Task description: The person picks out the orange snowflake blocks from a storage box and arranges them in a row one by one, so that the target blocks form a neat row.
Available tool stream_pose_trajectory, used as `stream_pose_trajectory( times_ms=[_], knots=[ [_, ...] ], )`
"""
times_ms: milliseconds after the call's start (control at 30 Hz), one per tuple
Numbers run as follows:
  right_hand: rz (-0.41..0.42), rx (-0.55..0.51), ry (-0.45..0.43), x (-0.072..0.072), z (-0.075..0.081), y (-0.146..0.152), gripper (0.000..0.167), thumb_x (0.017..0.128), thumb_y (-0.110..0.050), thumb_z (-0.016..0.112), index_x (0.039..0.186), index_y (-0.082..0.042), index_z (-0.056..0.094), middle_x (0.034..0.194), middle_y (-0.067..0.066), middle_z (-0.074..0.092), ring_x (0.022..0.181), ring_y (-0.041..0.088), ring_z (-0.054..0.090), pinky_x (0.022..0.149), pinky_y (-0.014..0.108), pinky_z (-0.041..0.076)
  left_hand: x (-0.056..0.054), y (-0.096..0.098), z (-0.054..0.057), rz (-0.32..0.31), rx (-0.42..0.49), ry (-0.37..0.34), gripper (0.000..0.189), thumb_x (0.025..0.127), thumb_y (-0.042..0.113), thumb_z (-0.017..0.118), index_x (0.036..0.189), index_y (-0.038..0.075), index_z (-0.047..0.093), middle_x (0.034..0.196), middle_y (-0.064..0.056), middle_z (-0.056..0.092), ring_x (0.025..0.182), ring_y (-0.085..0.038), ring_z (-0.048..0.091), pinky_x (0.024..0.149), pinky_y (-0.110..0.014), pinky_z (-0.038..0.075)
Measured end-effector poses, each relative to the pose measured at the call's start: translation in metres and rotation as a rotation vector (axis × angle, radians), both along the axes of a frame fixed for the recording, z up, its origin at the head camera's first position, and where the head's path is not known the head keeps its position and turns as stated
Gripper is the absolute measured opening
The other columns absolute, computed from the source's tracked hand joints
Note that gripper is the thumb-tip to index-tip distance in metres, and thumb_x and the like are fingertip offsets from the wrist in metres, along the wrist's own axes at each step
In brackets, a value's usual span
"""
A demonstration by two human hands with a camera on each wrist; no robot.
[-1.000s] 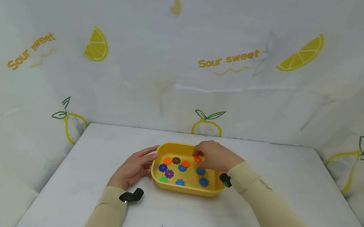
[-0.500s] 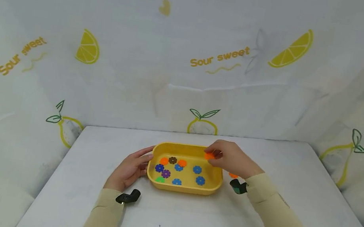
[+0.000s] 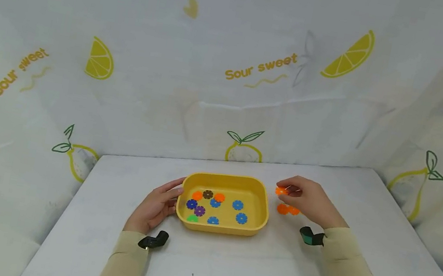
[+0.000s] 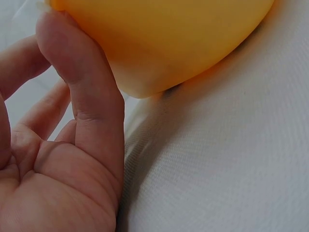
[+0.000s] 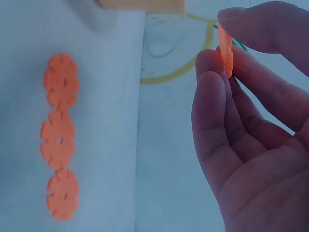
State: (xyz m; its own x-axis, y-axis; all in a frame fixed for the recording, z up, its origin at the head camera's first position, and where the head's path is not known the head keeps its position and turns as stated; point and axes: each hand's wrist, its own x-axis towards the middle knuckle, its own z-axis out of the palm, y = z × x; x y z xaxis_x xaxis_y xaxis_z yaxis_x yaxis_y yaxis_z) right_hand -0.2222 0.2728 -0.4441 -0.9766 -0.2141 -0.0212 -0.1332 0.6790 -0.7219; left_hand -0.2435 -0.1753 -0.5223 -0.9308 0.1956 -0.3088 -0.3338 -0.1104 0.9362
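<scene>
My left hand (image 3: 153,207) holds the left end of a yellow plastic tray (image 3: 232,231). In the left wrist view the thumb (image 4: 94,96) lies against the tray's outer wall (image 4: 159,72). Right of the tray and above the table, my right hand (image 3: 310,199) pinches an orange snowflake disc (image 5: 225,48) between thumb and fingertips, seen edge-on in the right wrist view. Beneath it, three more orange snowflake discs (image 5: 59,140) lie flat in a row, edge to edge; the hand partly covers them in the head view.
In the tray lie several snowflake discs: blue (image 3: 241,218), dark blue (image 3: 192,204), purple (image 3: 199,211), brown (image 3: 207,195), green (image 3: 192,218) and orange (image 3: 197,195). The white-covered table (image 3: 207,272) meets a lemon-printed curtain (image 3: 155,112) at its back edge.
My right hand has lifted an orange snowflake disc out of the tray and carried it right, past the rim. The left hand stays at the tray. The head view has shifted slightly.
</scene>
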Motion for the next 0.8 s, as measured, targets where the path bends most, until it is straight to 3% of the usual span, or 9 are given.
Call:
stream_pose_trajectory(
  times_ms=[267,600,800],
  knots=[
    [-0.083,0.029,0.025,0.009,-0.013,0.039,0.041,0.101,-0.032,0.077,0.138,-0.014,0.072,0.134,0.008,0.072,0.118,0.03,0.067,0.096,0.043,0.057,0.0,0.0,0.001,0.016,-0.007,-0.005,0.05,0.104,0.036,0.074,0.152,0.029,0.062,0.133,-0.007,0.071,0.088,-0.016,0.066,0.074,-0.023,0.059],
    [-0.11,0.056,0.042,0.014,-0.029,0.059,0.04,0.1,-0.028,0.078,0.136,-0.01,0.073,0.136,0.016,0.071,0.116,0.033,0.068,0.098,0.049,0.056,0.001,0.001,-0.001,0.022,0.003,-0.013,0.05,0.104,0.035,0.073,0.153,0.029,0.062,0.136,-0.006,0.07,0.089,-0.015,0.067,0.075,-0.023,0.06],
    [-0.126,0.082,0.065,0.013,-0.038,0.071,0.04,0.099,-0.025,0.08,0.135,-0.009,0.074,0.135,0.017,0.072,0.115,0.035,0.069,0.093,0.043,0.057,-0.001,0.001,-0.001,0.015,-0.016,0.001,0.054,0.106,0.035,0.072,0.157,0.027,0.058,0.131,-0.004,0.071,0.086,-0.013,0.066,0.073,-0.023,0.059]
  ],
)
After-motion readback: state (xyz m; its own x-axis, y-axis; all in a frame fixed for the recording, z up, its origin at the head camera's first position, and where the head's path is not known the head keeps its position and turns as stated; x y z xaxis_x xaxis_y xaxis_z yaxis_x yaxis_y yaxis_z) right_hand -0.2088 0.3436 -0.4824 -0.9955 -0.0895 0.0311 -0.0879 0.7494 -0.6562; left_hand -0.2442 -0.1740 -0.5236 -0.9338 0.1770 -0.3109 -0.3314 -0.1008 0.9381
